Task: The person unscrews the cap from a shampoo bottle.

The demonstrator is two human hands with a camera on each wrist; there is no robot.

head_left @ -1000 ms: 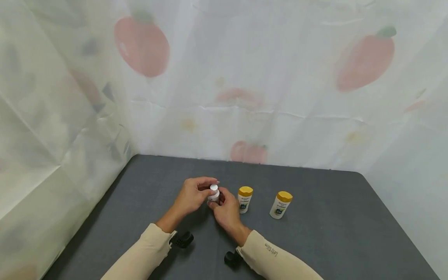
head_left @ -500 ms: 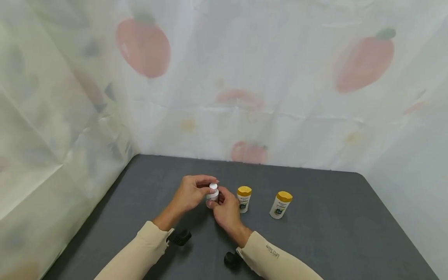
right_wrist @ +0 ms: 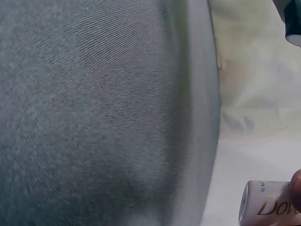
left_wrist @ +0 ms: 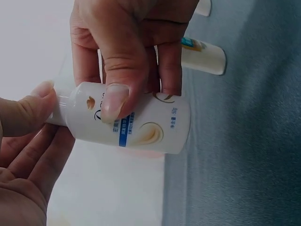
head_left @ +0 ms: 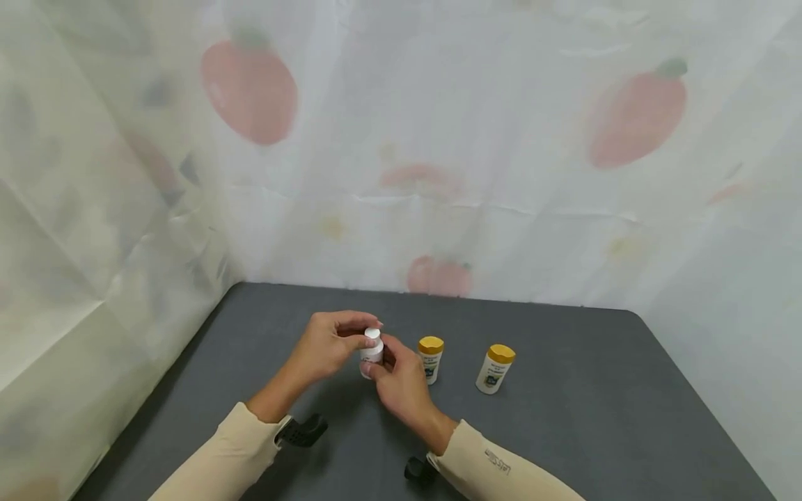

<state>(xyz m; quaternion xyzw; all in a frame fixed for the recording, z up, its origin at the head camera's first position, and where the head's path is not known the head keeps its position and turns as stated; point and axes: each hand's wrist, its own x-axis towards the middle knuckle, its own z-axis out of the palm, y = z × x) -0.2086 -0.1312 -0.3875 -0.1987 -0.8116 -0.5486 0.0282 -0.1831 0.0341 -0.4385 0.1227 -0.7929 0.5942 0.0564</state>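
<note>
A small white Dove bottle (head_left: 372, 353) is held between both hands, over the middle of the table. My left hand (head_left: 328, 346) pinches its cap (left_wrist: 61, 106) between thumb and fingers. The right hand (head_left: 406, 383) grips the bottle's body, thumb across the front label in the left wrist view. That label carries a brown swirl and a blue stripe. Only the lower end of the bottle shows in the right wrist view, at the lower right corner, with a fingertip over its lettering.
Two white bottles with yellow caps stand right of the hands: a nearer one (head_left: 430, 360), partly behind the right hand, and another (head_left: 495, 369) farther right. The dark grey table (head_left: 595, 403) meets a fruit-printed curtain (head_left: 520, 139) at the back and left.
Both hands, still on the bottle and cap, have shifted slightly left in the head view, the left hand more. More of the bottle's front shows now. The head view has shifted a little.
</note>
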